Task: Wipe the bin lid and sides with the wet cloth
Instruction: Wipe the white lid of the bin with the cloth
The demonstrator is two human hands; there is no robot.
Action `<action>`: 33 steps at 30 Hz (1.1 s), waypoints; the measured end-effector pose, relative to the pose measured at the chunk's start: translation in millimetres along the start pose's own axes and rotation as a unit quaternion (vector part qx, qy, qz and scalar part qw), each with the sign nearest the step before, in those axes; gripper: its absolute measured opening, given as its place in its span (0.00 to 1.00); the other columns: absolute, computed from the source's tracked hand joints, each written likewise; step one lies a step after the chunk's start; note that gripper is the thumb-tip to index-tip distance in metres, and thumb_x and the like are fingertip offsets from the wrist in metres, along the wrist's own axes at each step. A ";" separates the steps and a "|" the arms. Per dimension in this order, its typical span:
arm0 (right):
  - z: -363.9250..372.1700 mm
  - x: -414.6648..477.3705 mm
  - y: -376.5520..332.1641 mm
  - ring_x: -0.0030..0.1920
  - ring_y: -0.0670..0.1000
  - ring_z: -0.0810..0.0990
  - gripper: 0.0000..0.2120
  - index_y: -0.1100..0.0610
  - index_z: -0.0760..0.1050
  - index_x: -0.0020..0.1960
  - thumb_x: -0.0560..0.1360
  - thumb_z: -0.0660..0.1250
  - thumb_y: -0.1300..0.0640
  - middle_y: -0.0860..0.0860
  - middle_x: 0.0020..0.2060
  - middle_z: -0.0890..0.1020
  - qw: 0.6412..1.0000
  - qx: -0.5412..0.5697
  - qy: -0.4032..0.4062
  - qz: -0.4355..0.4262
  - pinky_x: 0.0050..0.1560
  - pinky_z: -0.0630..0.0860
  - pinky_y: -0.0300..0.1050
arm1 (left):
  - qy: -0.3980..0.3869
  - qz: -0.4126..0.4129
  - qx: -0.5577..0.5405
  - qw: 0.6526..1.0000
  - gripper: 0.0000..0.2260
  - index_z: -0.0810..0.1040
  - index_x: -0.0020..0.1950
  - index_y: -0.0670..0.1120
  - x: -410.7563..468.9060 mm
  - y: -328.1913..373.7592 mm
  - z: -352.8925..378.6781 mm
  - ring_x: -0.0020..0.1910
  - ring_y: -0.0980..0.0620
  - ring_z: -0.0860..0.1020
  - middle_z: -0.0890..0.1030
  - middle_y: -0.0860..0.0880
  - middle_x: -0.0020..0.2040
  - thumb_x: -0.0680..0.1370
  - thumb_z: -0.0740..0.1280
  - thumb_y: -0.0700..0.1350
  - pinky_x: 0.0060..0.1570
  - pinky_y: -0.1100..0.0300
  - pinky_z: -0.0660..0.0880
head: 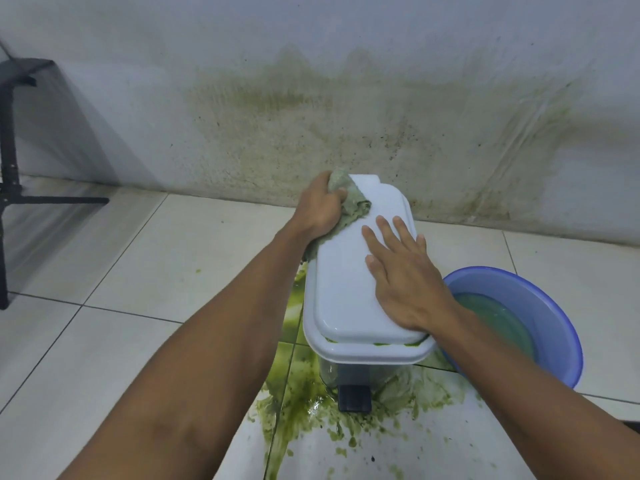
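While the lid (349,271) is steadied by the flat, spread right hand (403,278), the cloth (346,202) is gripped by the left hand (320,206) at its far corner.

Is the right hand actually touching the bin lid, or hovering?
Touching. The head view shows the right hand lying flat on the bin lid, fingers straight and spread against its white top, with no gap visible.

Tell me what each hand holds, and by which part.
Left hand grips the crumpled green wet cloth by its bunched upper end. Right hand holds nothing; it lies flat on the white plastic bin lid.
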State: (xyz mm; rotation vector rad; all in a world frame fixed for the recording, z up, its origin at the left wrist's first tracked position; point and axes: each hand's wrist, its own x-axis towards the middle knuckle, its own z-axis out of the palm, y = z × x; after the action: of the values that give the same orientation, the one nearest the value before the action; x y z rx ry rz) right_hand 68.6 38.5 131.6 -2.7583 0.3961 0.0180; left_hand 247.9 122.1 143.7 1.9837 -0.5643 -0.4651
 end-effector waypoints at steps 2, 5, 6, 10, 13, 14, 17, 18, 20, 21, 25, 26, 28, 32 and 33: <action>0.3 0.1 -2.5 0.80 0.51 0.36 0.25 0.50 0.47 0.82 0.86 0.44 0.50 0.48 0.82 0.42 1.000 -0.019 0.015 0.008 0.79 0.36 0.56 | 0.003 0.030 0.003 1.000 0.20 0.68 0.76 0.51 -17.2 -10.3 4.7 0.69 0.50 0.71 0.73 0.50 0.72 0.83 0.59 0.46 0.67 0.53 0.66; 0.6 -0.1 -4.6 0.81 0.52 0.37 0.25 0.54 0.52 0.81 0.85 0.45 0.51 0.51 0.82 0.45 0.998 -0.047 0.040 0.004 0.79 0.36 0.57 | 0.006 0.015 -0.005 1.000 0.29 0.56 0.83 0.54 -57.3 -29.7 9.7 0.79 0.51 0.59 0.61 0.52 0.81 0.82 0.58 0.52 0.78 0.45 0.58; -0.3 -0.4 -4.7 0.81 0.52 0.38 0.25 0.54 0.51 0.81 0.85 0.46 0.53 0.51 0.82 0.46 0.998 -0.046 0.042 0.001 0.79 0.36 0.56 | 0.009 0.008 -0.009 1.000 0.30 0.53 0.83 0.55 -74.7 -34.0 12.3 0.80 0.52 0.58 0.59 0.54 0.82 0.81 0.57 0.53 0.78 0.44 0.57; -1.9 -1.3 -3.0 0.81 0.50 0.39 0.25 0.54 0.49 0.82 0.86 0.47 0.54 0.50 0.82 0.46 0.999 -0.012 0.033 -0.006 0.79 0.36 0.53 | 0.064 0.027 0.049 0.996 0.31 0.49 0.84 0.53 -157.6 -39.9 33.1 0.82 0.54 0.52 0.54 0.55 0.83 0.82 0.52 0.57 0.80 0.47 0.53; -1.3 -3.1 -1.0 0.81 0.48 0.41 0.25 0.52 0.50 0.82 0.86 0.46 0.52 0.48 0.82 0.46 0.999 0.032 0.032 -0.002 0.79 0.36 0.50 | 0.110 0.021 0.083 0.990 0.30 0.49 0.84 0.51 -189.2 -35.7 47.3 0.82 0.55 0.49 0.52 0.54 0.84 0.83 0.48 0.58 0.81 0.52 0.49; -0.8 -3.8 -1.1 0.81 0.48 0.40 0.25 0.52 0.50 0.82 0.86 0.45 0.52 0.48 0.82 0.46 0.999 0.033 0.029 0.002 0.79 0.37 0.50 | 0.109 0.016 0.088 0.990 0.30 0.49 0.84 0.50 -185.4 -35.3 46.2 0.82 0.55 0.49 0.52 0.53 0.84 0.83 0.48 0.57 0.81 0.52 0.49; 0.8 -6.1 -7.2 0.81 0.50 0.39 0.25 0.53 0.48 0.82 0.86 0.45 0.52 0.50 0.82 0.45 0.998 0.025 0.039 0.047 0.80 0.39 0.54 | 0.060 0.027 0.124 0.990 0.29 0.52 0.84 0.53 -147.5 -32.6 28.9 0.81 0.51 0.56 0.57 0.53 0.83 0.82 0.50 0.58 0.78 0.45 0.59; 2.5 -7.1 -12.5 0.81 0.52 0.39 0.26 0.54 0.48 0.82 0.86 0.46 0.53 0.51 0.82 0.44 0.995 0.021 0.053 0.077 0.80 0.39 0.56 | 0.031 0.032 0.128 0.991 0.29 0.54 0.83 0.55 -131.0 -28.8 20.2 0.80 0.49 0.61 0.61 0.53 0.81 0.82 0.51 0.58 0.76 0.43 0.62; 8.4 -9.4 -28.5 0.81 0.54 0.38 0.27 0.55 0.47 0.82 0.85 0.48 0.54 0.53 0.82 0.44 0.985 0.019 0.083 0.149 0.79 0.39 0.60 | -0.026 0.025 0.144 0.989 0.25 0.58 0.82 0.55 -100.7 -17.2 6.6 0.76 0.45 0.67 0.68 0.49 0.79 0.84 0.53 0.55 0.73 0.46 0.65; 10.9 -10.4 -36.7 0.81 0.54 0.37 0.27 0.55 0.47 0.82 0.84 0.48 0.53 0.54 0.82 0.43 0.980 0.023 0.089 0.178 0.78 0.37 0.61 | -0.050 0.016 0.161 0.986 0.24 0.59 0.82 0.53 -87.6 -11.6 2.0 0.75 0.43 0.68 0.69 0.46 0.78 0.85 0.54 0.54 0.72 0.49 0.65; -0.3 -0.1 -30.3 0.81 0.55 0.40 0.24 0.55 0.58 0.79 0.83 0.51 0.51 0.53 0.81 0.54 0.986 -0.032 0.092 0.138 0.76 0.34 0.65 | -0.070 0.029 0.193 0.978 0.22 0.64 0.80 0.52 -65.5 -7.4 -5.2 0.74 0.42 0.70 0.72 0.44 0.75 0.86 0.54 0.54 0.70 0.50 0.66; -7.6 7.4 -17.2 0.81 0.56 0.42 0.22 0.55 0.63 0.76 0.83 0.52 0.52 0.53 0.79 0.60 0.989 -0.054 0.102 0.087 0.77 0.35 0.63 | -0.062 0.034 0.189 0.980 0.22 0.65 0.80 0.53 -65.7 -12.4 -4.9 0.73 0.42 0.70 0.73 0.45 0.75 0.86 0.55 0.54 0.71 0.49 0.67; -20.9 22.1 8.9 0.81 0.53 0.43 0.22 0.54 0.64 0.77 0.84 0.53 0.54 0.52 0.79 0.61 0.997 -0.032 0.069 -0.006 0.78 0.36 0.57 | -0.040 0.032 0.167 0.985 0.23 0.66 0.79 0.55 -71.7 -22.6 -6.9 0.73 0.43 0.71 0.75 0.48 0.74 0.85 0.55 0.57 0.71 0.46 0.68; -15.2 34.0 22.8 0.81 0.48 0.48 0.24 0.47 0.57 0.80 0.85 0.51 0.54 0.47 0.81 0.55 0.998 -0.029 0.039 -0.043 0.80 0.39 0.53 | 0.078 0.025 0.133 0.988 0.20 0.71 0.74 0.57 -114.5 -33.3 10.3 0.65 0.48 0.76 0.80 0.53 0.66 0.84 0.54 0.56 0.60 0.49 0.72; -12.4 34.8 21.2 0.81 0.48 0.48 0.24 0.46 0.57 0.80 0.84 0.51 0.54 0.46 0.81 0.54 0.998 -0.033 0.048 -0.036 0.80 0.39 0.53 | 0.127 0.029 0.141 0.981 0.21 0.70 0.75 0.55 -132.6 -35.1 22.2 0.67 0.48 0.74 0.77 0.52 0.68 0.83 0.53 0.55 0.63 0.48 0.71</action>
State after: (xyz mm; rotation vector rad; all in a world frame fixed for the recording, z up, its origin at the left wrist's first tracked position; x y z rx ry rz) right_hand 95.8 5.7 133.8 -2.8445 0.3269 -0.1205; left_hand 134.0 196.0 113.8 2.2458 -0.5482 -0.0948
